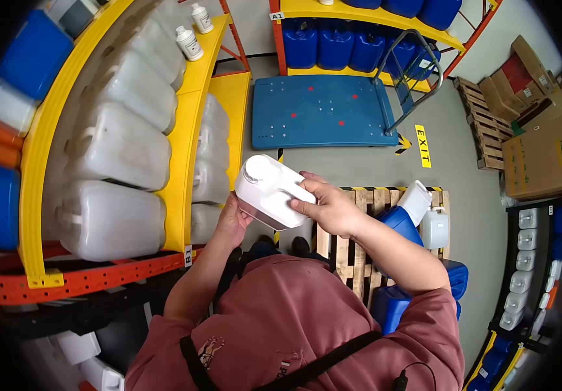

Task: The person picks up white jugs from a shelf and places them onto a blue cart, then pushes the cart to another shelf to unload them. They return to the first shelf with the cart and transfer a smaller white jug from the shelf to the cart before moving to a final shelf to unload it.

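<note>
A white plastic jerrycan (pixel 269 190) with a round cap is held up in front of my chest, tilted with its cap toward the far left. My right hand (pixel 328 205) is wrapped round its handle. At the can's near left side, my left hand (pixel 232 220) supports it from the side and below; some of those fingers are hidden behind the can. Below and to the right, a wooden pallet (pixel 359 270) bears several blue jerrycans (pixel 398 226), a white jerrycan (pixel 416 202) and a translucent one (pixel 434 229).
On my left, a yellow and orange rack (pixel 186 150) holds large translucent canisters (pixel 121 144) and white bottles (pixel 189 44). Ahead lies a blue platform trolley (pixel 320 111), with blue canisters (pixel 335 45) shelved behind. Cardboard boxes (pixel 541 156) and another pallet (pixel 483 120) stand at right.
</note>
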Demonstrator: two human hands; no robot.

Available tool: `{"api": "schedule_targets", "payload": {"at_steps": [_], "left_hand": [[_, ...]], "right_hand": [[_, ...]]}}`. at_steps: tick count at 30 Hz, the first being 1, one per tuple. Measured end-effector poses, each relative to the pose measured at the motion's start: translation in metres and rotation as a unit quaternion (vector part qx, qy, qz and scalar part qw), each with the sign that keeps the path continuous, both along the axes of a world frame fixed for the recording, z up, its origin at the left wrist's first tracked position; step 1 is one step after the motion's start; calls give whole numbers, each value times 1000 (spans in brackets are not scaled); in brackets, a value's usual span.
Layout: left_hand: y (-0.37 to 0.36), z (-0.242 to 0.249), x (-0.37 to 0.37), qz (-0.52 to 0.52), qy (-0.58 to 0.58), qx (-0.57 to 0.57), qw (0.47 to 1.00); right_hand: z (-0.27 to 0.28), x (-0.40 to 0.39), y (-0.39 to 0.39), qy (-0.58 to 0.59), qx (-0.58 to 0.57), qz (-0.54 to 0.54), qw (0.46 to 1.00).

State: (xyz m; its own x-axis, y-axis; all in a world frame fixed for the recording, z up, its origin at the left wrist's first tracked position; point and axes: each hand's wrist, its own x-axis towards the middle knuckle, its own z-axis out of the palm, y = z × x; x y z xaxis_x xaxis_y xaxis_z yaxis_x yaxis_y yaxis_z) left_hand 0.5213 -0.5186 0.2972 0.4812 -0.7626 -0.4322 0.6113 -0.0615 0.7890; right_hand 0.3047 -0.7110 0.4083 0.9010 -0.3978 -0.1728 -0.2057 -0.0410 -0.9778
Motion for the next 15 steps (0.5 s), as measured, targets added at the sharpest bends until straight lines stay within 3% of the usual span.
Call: {"api": "schedule_targets", "payload": {"at_steps": [5, 8, 10, 13, 15], "left_hand": [[-108, -43, 72, -39, 41, 45, 997], [-184, -39, 106, -76, 38, 59, 995], [-244, -56, 140, -97, 30, 69, 993], [-329, -59, 192, -161, 13, 103, 981], [-383, -52, 207, -205, 10, 123, 971]], "right_hand": [[-26, 47, -70, -4, 77, -69, 995], [-44, 83, -125, 10, 92, -110, 990], [-59, 113, -165, -34, 202, -164, 965], [-57, 159, -225, 16, 263, -209, 942], [-71, 181, -262, 27, 217, -226, 949]]}}
